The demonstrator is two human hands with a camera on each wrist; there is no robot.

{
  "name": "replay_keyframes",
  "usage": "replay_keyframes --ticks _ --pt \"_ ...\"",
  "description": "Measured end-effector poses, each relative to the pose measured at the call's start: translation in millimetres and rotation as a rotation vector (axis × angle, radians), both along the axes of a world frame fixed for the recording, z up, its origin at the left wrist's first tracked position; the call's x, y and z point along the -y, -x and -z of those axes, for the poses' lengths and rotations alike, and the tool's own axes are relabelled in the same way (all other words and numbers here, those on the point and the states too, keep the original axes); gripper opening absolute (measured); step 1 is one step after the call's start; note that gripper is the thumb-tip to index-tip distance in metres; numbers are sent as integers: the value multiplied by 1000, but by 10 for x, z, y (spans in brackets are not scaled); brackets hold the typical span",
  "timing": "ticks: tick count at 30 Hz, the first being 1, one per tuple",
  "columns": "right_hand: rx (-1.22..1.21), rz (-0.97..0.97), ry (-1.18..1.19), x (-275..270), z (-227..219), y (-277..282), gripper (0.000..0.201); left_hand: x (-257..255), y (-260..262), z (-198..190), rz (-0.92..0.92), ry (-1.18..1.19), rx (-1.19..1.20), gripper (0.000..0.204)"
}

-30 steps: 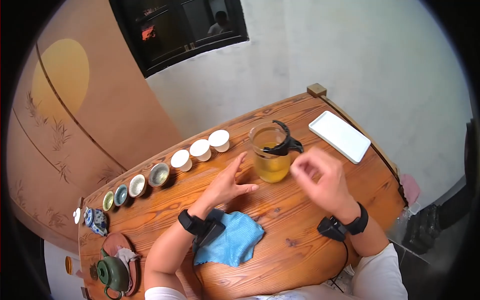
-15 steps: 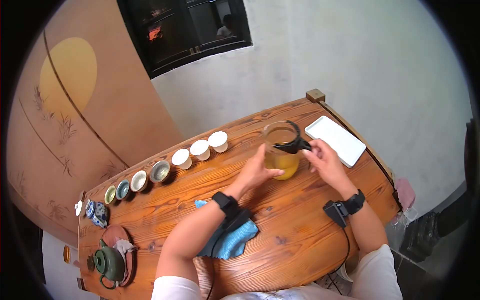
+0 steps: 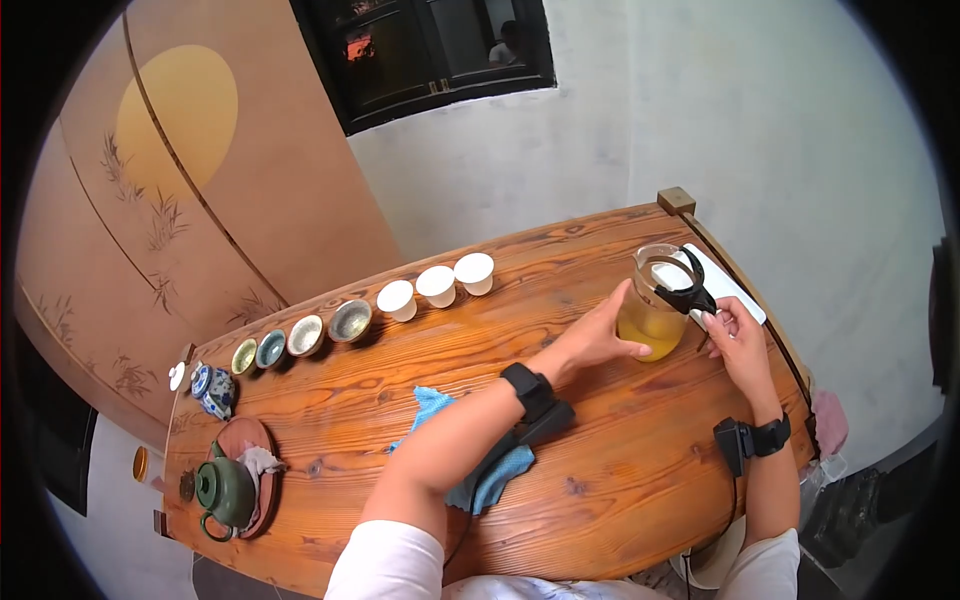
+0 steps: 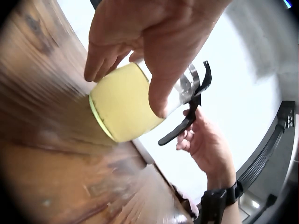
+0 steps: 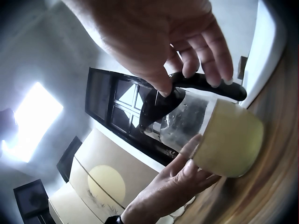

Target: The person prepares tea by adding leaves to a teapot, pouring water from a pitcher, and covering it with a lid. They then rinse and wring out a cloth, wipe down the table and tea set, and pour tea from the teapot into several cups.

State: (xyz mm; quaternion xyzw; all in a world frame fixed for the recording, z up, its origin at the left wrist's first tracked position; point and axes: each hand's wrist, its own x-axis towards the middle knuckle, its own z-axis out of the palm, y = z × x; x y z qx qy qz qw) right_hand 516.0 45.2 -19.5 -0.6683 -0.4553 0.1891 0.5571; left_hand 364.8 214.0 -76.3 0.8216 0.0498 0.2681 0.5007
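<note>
A glass pitcher (image 3: 650, 318) of yellow liquid stands at the right part of the table, beside the white tray (image 3: 735, 290). My left hand (image 3: 598, 335) holds its side, thumb in front and fingers behind; in the left wrist view the thumb lies on the glass (image 4: 124, 100). My right hand (image 3: 738, 345) pinches the black handle (image 3: 698, 298), which the right wrist view shows between thumb and fingers (image 5: 212, 53). The blue cloth (image 3: 505, 478) lies partly under my left forearm.
Three white cups (image 3: 436, 284) and several bowls (image 3: 350, 320) line the far edge. At the left are a blue-and-white pot (image 3: 214, 392) and a green teapot (image 3: 228, 492) by a round reddish tray (image 3: 268, 500). A wall (image 3: 750, 120) rises behind the table.
Both hands have come onto the pitcher, the left on its glass side, the right on its handle. The pitcher has moved right, close to the white tray. The head view has shifted.
</note>
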Motion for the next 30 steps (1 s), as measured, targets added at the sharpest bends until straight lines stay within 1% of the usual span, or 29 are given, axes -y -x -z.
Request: replay_keyframes --ticks 1,2,3,4,5,6,7,8,9,10,12,13,17,19,20,22,26,28,29,30 --pt "21 31 4 24 -32 41 20 77 204 -305 -110 -57 -238 89" --pt "17 31 2 58 -59 80 20 -21 311 -363 -215 -209 -284 86" --pt "235 130 -69 98 -82 119 20 -130 400 -417 -318 -362 -328 83" --pt "452 228 -138 141 -113 171 21 -280 514 -473 -471 -552 -367 75" --pt "448 229 -135 188 -175 269 21 -546 638 -377 -598 -836 -220 71" --pt "389 179 -157 232 -260 403 21 -763 772 -405 -679 -961 -280 75" --pt "329 131 -179 268 -325 531 23 -846 892 -489 -804 -1057 -507 77" --pt "197 -41 -106 297 -349 644 21 -906 1006 -544 -853 -1123 -602 79" --pt "99 -189 -19 286 -366 803 22 -1019 1083 -499 -889 -1156 -676 83" --pt "241 -318 61 249 -346 927 22 -1057 1102 -517 -888 -1157 -676 83" --pt "208 -619 195 82 -88 1119 30 -1118 1129 -567 -839 -1056 -1005 87" --pt "317 -664 232 -5 44 1219 36 -1166 1135 -535 -829 -1036 -1069 88" --pt "341 -717 253 -161 321 1500 41 -1209 1163 -525 -782 -951 -1155 85" --pt "266 -728 206 -191 404 1589 50 -1278 1177 -492 -766 -841 -1159 79" --pt "263 -723 208 -190 413 1636 50 -1296 1168 -462 -759 -843 -1159 79" --pt "309 -703 251 -212 416 1721 53 -1334 1162 -451 -826 -834 -1124 74" --pt "325 -635 178 -257 452 1855 53 -1304 1144 -470 -837 -853 -1095 69" --pt "301 -671 321 -269 435 1832 40 -1241 1127 -501 -890 -831 -992 65" --pt "298 -666 324 -276 473 1804 40 -1196 1123 -535 -882 -832 -992 65" --pt "49 -711 310 -301 550 1753 31 -1156 1130 -576 -877 -797 -868 63"
